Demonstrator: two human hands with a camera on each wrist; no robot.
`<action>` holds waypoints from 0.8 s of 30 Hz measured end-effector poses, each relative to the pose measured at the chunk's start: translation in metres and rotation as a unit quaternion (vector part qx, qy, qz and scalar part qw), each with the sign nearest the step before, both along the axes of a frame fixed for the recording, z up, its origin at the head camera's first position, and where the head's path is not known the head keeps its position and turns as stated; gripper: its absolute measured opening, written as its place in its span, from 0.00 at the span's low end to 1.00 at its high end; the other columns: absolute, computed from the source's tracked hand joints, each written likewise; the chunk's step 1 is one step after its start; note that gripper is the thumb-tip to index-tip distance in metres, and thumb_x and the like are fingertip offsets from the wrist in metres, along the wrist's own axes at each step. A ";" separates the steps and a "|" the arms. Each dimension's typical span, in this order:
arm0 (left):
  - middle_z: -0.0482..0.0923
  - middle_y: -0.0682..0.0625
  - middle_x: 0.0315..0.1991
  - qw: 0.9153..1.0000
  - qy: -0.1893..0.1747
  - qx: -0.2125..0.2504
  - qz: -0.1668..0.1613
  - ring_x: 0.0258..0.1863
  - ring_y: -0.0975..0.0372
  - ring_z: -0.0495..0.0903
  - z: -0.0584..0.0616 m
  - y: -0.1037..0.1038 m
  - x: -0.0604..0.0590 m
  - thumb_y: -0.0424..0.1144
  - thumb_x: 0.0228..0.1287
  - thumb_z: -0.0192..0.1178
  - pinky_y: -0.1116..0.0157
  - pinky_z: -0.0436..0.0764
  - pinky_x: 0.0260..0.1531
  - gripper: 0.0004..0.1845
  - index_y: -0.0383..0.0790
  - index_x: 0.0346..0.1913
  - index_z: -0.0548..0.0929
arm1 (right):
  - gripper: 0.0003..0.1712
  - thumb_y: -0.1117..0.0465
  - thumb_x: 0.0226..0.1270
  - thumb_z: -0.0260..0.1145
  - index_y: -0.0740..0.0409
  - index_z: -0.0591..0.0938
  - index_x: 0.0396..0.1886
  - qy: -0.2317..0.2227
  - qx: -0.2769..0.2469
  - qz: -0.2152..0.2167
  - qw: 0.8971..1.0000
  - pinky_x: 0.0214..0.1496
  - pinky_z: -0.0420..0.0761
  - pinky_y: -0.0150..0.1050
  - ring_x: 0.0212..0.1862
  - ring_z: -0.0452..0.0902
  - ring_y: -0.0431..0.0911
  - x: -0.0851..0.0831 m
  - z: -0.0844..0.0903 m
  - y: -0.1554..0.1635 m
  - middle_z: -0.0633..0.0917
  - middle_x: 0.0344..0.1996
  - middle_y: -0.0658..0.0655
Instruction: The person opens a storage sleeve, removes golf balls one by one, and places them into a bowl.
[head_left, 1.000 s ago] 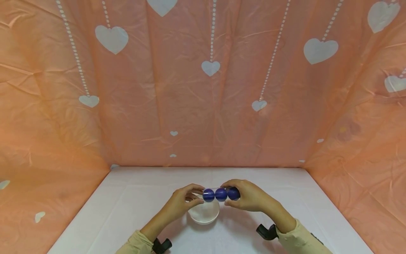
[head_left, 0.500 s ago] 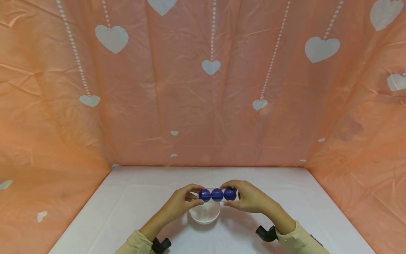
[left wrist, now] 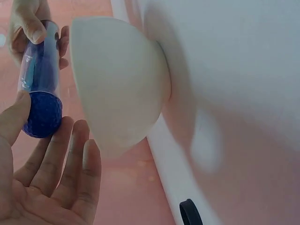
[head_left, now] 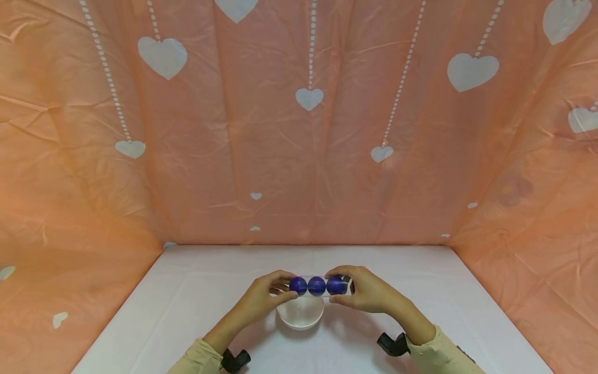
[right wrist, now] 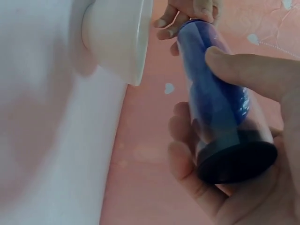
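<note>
My right hand (head_left: 369, 292) wraps its fingers round the clear tube (head_left: 320, 285) of blue balls, just above the white bowl (head_left: 300, 313); my left hand (head_left: 261, 298) pinches the open end with fingers loosely spread

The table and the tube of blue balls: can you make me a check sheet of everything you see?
Surface: white table, bare part visible.
Job's things: clear tube lying level above the white bowl; three blue balls in a row, the leftmost at the open end.
Clutter: nothing seen.
Grips: left hand pinches the end ball; right hand grips the tube's black-capped end.
Cables: nothing seen.
Surroundings: orange heart-print cloth on three sides.
</note>
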State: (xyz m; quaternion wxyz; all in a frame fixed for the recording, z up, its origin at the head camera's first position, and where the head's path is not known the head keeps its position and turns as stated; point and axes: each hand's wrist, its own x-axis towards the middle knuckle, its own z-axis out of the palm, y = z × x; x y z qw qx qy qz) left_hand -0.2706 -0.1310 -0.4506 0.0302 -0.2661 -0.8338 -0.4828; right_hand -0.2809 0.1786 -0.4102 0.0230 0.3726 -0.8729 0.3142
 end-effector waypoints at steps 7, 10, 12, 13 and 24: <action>0.90 0.50 0.50 1.000 0.003 0.009 -0.003 0.47 0.62 0.88 0.001 -0.003 -0.001 0.45 0.72 0.73 0.65 0.88 0.51 0.20 0.42 0.60 0.86 | 0.23 0.51 0.68 0.80 0.55 0.88 0.59 -0.007 -0.036 0.020 0.999 0.52 0.87 0.37 0.48 0.85 0.40 -0.001 -0.005 0.002 0.91 0.51 0.52; 0.90 0.49 0.50 1.000 0.007 0.012 -0.006 0.48 0.60 0.88 0.000 -0.003 -0.001 0.45 0.72 0.73 0.62 0.88 0.53 0.19 0.42 0.60 0.85 | 0.22 0.52 0.69 0.80 0.54 0.88 0.58 -0.006 -0.039 0.022 0.999 0.52 0.87 0.38 0.48 0.85 0.39 -0.001 -0.007 0.003 0.91 0.50 0.51; 0.90 0.50 0.51 1.000 0.008 0.008 -0.003 0.49 0.60 0.88 0.000 -0.003 -0.001 0.45 0.71 0.74 0.61 0.88 0.54 0.20 0.43 0.60 0.86 | 0.22 0.52 0.69 0.80 0.54 0.88 0.58 -0.002 -0.041 0.021 0.999 0.52 0.87 0.38 0.47 0.85 0.39 -0.002 -0.008 0.004 0.91 0.50 0.51; 0.90 0.51 0.51 1.000 0.010 0.005 -0.002 0.49 0.59 0.88 -0.001 -0.003 -0.001 0.46 0.71 0.74 0.60 0.88 0.55 0.20 0.43 0.60 0.86 | 0.22 0.52 0.69 0.79 0.54 0.88 0.58 -0.001 -0.042 0.021 0.999 0.51 0.87 0.38 0.46 0.85 0.39 -0.002 -0.009 0.004 0.91 0.50 0.51; 0.90 0.51 0.51 0.999 0.026 -0.033 0.010 0.51 0.56 0.88 -0.001 -0.004 -0.001 0.47 0.72 0.73 0.58 0.88 0.56 0.20 0.44 0.61 0.85 | 0.22 0.53 0.68 0.80 0.55 0.88 0.58 -0.013 -0.044 0.010 0.999 0.49 0.88 0.38 0.45 0.85 0.39 -0.001 -0.010 0.010 0.91 0.50 0.53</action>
